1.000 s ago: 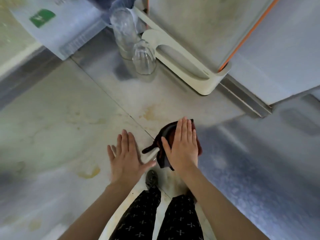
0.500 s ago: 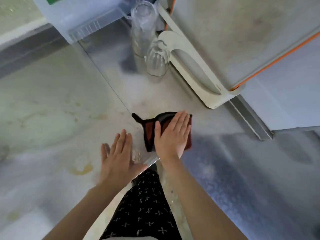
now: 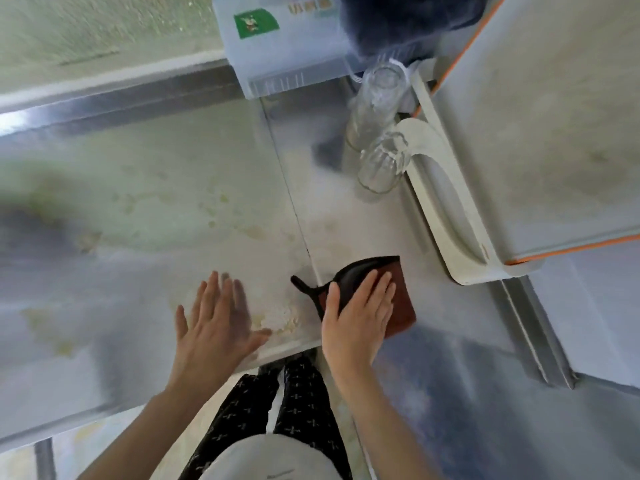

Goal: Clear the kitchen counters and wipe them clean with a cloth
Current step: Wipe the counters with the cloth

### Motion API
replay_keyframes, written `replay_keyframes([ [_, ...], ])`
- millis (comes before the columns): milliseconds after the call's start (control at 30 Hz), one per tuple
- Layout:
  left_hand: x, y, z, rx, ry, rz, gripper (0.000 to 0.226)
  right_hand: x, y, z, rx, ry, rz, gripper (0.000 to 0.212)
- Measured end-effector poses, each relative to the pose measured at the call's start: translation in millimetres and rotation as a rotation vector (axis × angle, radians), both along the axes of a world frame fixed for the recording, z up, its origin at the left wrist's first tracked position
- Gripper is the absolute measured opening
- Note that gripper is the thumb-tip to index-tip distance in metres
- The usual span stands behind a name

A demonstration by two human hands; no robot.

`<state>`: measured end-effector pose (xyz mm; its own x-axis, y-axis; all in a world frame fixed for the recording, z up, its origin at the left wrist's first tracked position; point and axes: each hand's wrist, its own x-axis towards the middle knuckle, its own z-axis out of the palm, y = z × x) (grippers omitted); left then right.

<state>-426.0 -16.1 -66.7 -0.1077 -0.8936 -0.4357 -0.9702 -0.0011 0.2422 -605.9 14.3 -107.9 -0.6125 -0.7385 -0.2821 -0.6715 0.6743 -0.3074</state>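
The right hand [image 3: 356,317] lies flat on a dark red cloth [image 3: 401,299], fingers straight and close together. Its grip is open, pressing the cloth rather than closing round it. The cloth sits near the front edge of the steel bench [image 3: 156,202], just right of a seam in the surface, and its black-edged corner pokes left across that seam.

The left hand [image 3: 218,323] is spread flat over the bench to the left, its grip wide open and holding nothing. Blur hides whether it touches. A pale yellow stain [image 3: 280,320] lies between the two hands.

Farther back, two clear glasses [image 3: 379,147] stand just beside a white rack [image 3: 446,209]. A clear plastic box [image 3: 277,46] with a green label sits at the far side.
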Motion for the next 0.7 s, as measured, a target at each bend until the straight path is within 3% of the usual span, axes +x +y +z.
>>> replay_keyframes([
  [67,9,2,2,0.024,-0.016,0.094,0.111,5,-22,-7,0.032,0.015,0.020,0.084],
  [167,25,4,1,0.104,-0.066,0.199,0.123,-18,-58,-18,0.004,0.115,0.286,0.081],
  [300,34,10,-8,0.209,-0.124,0.138,0.125,-41,-92,-20,-0.114,0.155,0.473,0.070],
  [500,34,8,-7,0.268,-0.138,0.117,0.127,-10,-66,-26,-0.332,-0.094,0.784,0.050],
  [633,33,6,-6,0.292,-0.153,0.112,0.127,-37,-46,-27,-0.418,-0.189,0.981,0.044],
  [700,34,7,-7,0.294,-0.157,0.111,0.128,-57,-34,-27,-0.455,-0.196,0.972,0.044],
])
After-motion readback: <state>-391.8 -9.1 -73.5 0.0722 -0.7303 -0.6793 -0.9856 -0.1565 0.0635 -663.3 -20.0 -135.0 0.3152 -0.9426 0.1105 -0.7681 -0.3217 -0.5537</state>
